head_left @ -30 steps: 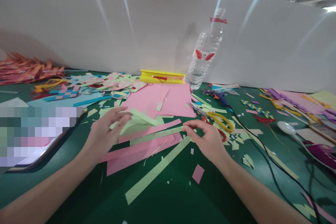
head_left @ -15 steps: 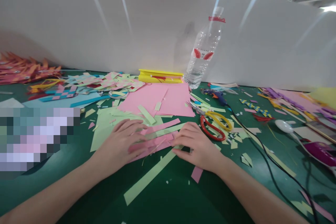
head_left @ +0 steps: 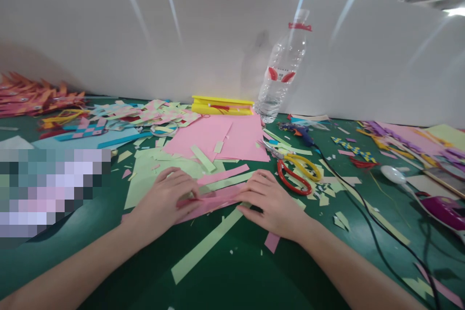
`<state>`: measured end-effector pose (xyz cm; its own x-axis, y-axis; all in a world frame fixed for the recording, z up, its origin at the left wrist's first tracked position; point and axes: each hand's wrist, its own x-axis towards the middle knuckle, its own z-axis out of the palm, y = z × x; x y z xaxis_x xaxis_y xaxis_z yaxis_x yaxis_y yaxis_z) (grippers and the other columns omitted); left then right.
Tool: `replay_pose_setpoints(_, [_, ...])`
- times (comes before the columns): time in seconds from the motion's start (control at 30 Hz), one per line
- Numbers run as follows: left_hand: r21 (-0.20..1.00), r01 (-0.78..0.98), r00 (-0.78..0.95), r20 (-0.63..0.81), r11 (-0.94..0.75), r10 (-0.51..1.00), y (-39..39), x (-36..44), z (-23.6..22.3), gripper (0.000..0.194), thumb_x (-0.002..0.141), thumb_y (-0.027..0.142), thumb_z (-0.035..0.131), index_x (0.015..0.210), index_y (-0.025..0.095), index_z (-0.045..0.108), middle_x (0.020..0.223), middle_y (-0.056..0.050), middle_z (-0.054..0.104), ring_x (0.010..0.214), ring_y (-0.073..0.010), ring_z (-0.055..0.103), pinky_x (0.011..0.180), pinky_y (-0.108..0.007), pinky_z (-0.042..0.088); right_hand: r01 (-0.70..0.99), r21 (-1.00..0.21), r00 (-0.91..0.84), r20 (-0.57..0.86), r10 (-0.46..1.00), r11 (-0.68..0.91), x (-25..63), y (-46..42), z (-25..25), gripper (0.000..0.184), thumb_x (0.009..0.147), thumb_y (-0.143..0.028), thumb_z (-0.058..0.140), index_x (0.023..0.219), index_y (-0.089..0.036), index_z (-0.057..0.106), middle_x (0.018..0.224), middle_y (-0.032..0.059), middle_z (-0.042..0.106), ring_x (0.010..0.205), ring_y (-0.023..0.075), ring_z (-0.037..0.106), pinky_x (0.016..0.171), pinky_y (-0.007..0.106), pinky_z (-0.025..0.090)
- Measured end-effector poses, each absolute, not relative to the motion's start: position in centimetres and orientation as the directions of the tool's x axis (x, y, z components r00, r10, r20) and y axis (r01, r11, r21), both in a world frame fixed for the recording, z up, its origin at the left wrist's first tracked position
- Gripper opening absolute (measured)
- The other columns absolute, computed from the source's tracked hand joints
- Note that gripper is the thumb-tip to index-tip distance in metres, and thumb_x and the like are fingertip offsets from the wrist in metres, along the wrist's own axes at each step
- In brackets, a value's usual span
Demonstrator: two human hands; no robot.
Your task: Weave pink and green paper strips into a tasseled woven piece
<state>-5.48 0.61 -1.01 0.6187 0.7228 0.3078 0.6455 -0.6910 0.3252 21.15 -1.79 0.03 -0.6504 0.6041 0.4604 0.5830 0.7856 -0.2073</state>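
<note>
A pink paper strip [head_left: 220, 197] stretches between my two hands low over the table. My left hand [head_left: 165, 198] has its fingers curled and closed on the strip's left part, thumb underneath. Around the strip's right end are the bent fingers of my right hand [head_left: 271, 203], with the exact grip partly hidden. Just behind lie a light green strip [head_left: 227, 181] and another pink strip [head_left: 232, 173]. A longer light green strip [head_left: 205, 247] runs diagonally in front, its upper end under my right hand. Pale green paper [head_left: 140, 177] lies beyond my left hand.
Scissors [head_left: 296, 181] with red and yellow handles and a glue gun [head_left: 301, 133] with a black cord lie to the right. A tilted plastic bottle [head_left: 279, 77] leans by the wall. Pink paper [head_left: 218, 135], woven scraps [head_left: 156, 114] and a purple-handled tool [head_left: 441, 208] surround the hands.
Both hands came down and together over the pink strips. My left hand released a short light green strip, now lying behind; my right hand left a green strip. The pink strip has since shifted between my fingers.
</note>
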Motion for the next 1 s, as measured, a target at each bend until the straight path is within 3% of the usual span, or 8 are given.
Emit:
replay_pose_setpoints(0.13, [0.311,0.660,0.617,0.295,-0.684,0.729,0.5,-5.5,-0.7,0.015,0.089,0.029,0.052,0.077,0.023,0.058,0.079,0.003,0.065,0.079,-0.0169,0.059,0.098,-0.042,0.034,0.630,-0.242,-0.566,0.508,0.650,0.738,21.1,-1.8,0.0,0.014,0.092,-0.022,0.051,0.089,-0.022,0.064,0.086,0.0028,0.070,0.083,0.0174,0.061,0.086,0.038,0.043])
replay_pose_setpoints(0.27, [0.280,0.656,0.625,0.318,-0.701,0.713,0.2,-5.4,-0.5,0.018,0.093,0.028,0.047,0.080,0.023,0.058,0.081,0.003,0.066,0.080,-0.0158,0.060,0.102,-0.042,0.029,0.670,-0.321,-0.455,0.535,0.712,0.669,21.1,-2.0,-0.1,0.020,0.088,-0.030,0.059,0.104,-0.018,0.060,0.100,0.0081,0.069,0.096,0.0218,0.061,0.084,0.038,0.045])
replay_pose_setpoints(0.37, [0.245,0.636,0.643,0.356,-0.732,0.678,-0.2,-5.2,-0.3,0.020,0.095,0.026,0.043,0.081,0.023,0.058,0.082,0.003,0.066,0.080,-0.0150,0.060,0.103,-0.041,0.026,0.650,-0.323,-0.480,0.528,0.701,0.688,20.9,-2.0,-0.2,0.027,0.087,-0.031,0.062,0.110,-0.018,0.058,0.105,0.0086,0.069,0.098,0.0221,0.060,0.089,0.040,0.043])
replay_pose_setpoints(0.5, [0.211,0.607,0.660,0.403,-0.766,0.634,-0.7,-4.8,-0.1,0.026,0.099,0.029,0.039,0.081,0.022,0.057,0.081,0.003,0.065,0.076,-0.0134,0.059,0.104,-0.040,0.024,0.608,-0.296,-0.559,0.499,0.662,0.736,20.6,-1.9,-0.4,0.010,0.091,-0.027,0.057,0.096,-0.021,0.062,0.091,0.0027,0.072,0.087,0.0182,0.062,0.095,0.042,0.039])
replay_pose_setpoints(0.6, [0.180,0.591,0.665,0.443,-0.786,0.602,-0.9,-4.6,0.1,0.030,0.100,0.033,0.037,0.081,0.022,0.057,0.079,0.004,0.065,0.073,-0.0127,0.058,0.104,-0.039,0.024,0.601,-0.283,-0.572,0.500,0.650,0.747,20.6,-2.0,-0.4,0.016,0.094,-0.025,0.051,0.085,-0.022,0.064,0.081,0.0003,0.072,0.078,0.0160,0.061,0.094,0.041,0.040])
replay_pose_setpoints(0.83, [0.128,0.637,0.648,0.445,-0.760,0.618,-0.7,-4.9,0.0,0.030,0.100,0.029,0.036,0.085,0.023,0.061,0.082,0.003,0.069,0.076,-0.0144,0.061,0.104,-0.041,0.025,0.644,-0.298,-0.505,0.527,0.684,0.705,20.9,-1.9,-0.7,0.014,0.094,-0.022,0.049,0.088,-0.022,0.062,0.081,-0.0002,0.070,0.077,0.0152,0.062,0.097,0.041,0.038])
replay_pose_setpoints(1.0, [0.128,0.680,0.595,0.479,-0.722,0.646,-0.1,-5.6,-0.1,0.033,0.099,0.037,0.037,0.084,0.024,0.063,0.078,0.003,0.070,0.073,-0.0161,0.065,0.105,-0.043,0.026,0.695,-0.347,-0.411,0.527,0.744,0.629,21.4,-1.6,-0.6,0.014,0.092,-0.020,0.050,0.087,-0.023,0.063,0.079,-0.0001,0.071,0.073,0.0160,0.062,0.098,0.045,0.037])
